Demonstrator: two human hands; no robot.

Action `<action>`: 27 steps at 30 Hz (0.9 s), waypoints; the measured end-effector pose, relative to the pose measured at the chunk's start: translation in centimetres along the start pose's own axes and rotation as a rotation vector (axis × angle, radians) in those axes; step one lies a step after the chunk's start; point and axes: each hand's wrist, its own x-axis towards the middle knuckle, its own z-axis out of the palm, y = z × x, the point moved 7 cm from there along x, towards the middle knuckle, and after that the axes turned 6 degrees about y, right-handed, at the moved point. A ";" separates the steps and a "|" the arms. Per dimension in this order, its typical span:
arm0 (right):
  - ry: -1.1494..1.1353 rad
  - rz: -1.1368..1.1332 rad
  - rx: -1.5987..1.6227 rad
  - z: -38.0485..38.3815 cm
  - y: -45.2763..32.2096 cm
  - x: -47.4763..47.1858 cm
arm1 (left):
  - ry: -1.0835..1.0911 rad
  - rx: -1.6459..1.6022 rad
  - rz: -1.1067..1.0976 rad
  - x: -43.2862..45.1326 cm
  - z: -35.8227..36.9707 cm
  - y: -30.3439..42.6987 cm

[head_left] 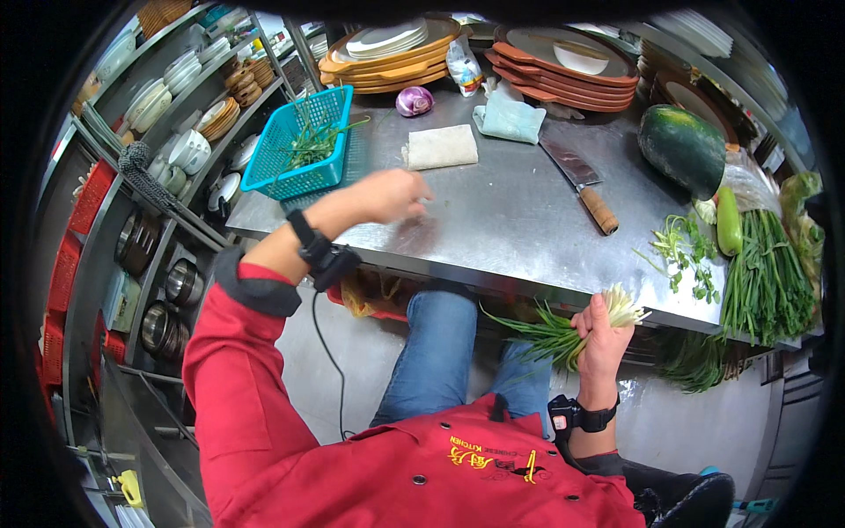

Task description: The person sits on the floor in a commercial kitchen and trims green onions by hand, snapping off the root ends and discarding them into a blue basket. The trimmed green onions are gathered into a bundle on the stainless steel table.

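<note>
My right hand (604, 333) grips a bunch of green onions (551, 333) just off the front edge of the steel counter (502, 218). Their white root ends point up and right, and the green tops hang to the left. Blurred by motion, my left hand (393, 196) hovers over the counter with curled fingers; whether it holds anything is unclear. Near it, on the left, stands a turquoise plastic basket (330, 181) with loose green trimmings (310, 144) inside. A cleaver (577, 168) with a wooden handle lies flat at centre right.
A folded white cloth (442, 146), light-blue cloth (509, 117) and purple onion (414, 101) lie behind my hands. Stacked platters (396, 59) line the back. At right are a cut winter melon (683, 152), herb sprigs (686, 254), green squash (729, 221) and leafy greens (769, 277). Dish shelves (191, 145) stand left.
</note>
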 end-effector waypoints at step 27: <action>0.008 0.252 -0.015 1.3 0.5 7.0 | -0.031 0.275 -0.927 8.4 2.1 -22.6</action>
